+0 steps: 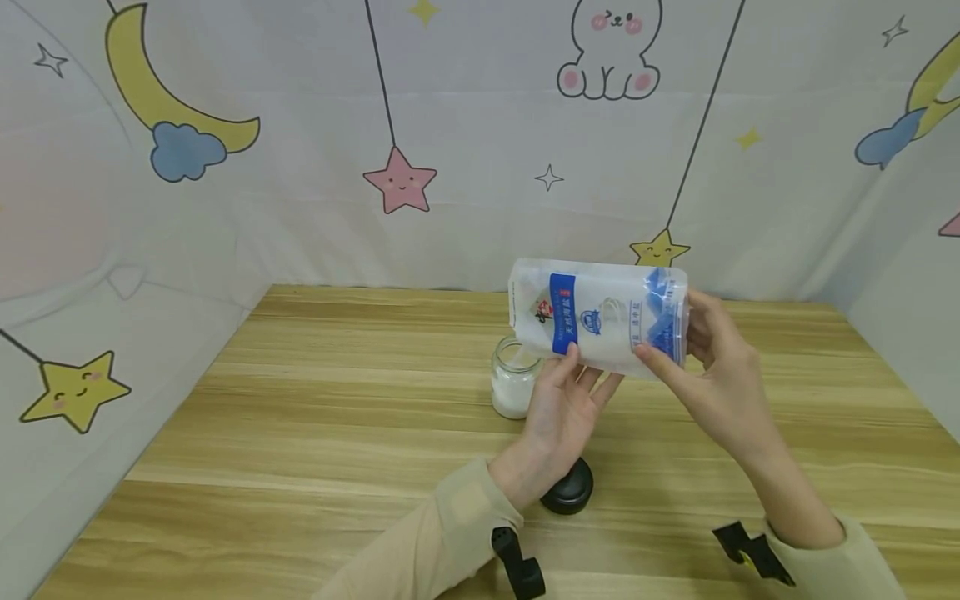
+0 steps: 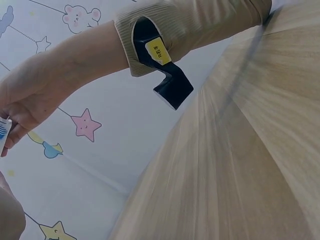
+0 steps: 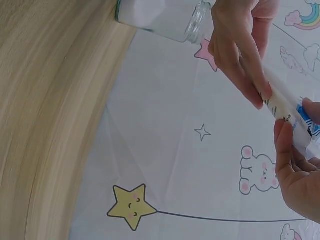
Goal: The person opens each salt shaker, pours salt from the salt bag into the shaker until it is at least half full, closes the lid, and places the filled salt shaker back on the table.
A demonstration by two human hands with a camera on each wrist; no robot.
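Note:
A white and blue bag of sea salt [image 1: 611, 317] is held sideways above the table, its left end over the mouth of a glass jar [image 1: 513, 392]. White contents fill the lower part of the jar. My left hand [image 1: 561, 408] supports the bag from below, thumb on its printed front and fingers behind. At the bag's right end, my right hand [image 1: 723, 379] grips it between thumb and fingers. Both hands also show on the bag [image 3: 285, 107] in the right wrist view. A round black lid [image 1: 567, 487] lies on the table below my left wrist.
The wooden table [image 1: 322, 417] reaches back to a pale cloth backdrop [image 1: 480, 225] printed with stars, moons and a bear. Cloth also borders it on both sides. Black mounts [image 1: 517, 562] are strapped at both sleeves.

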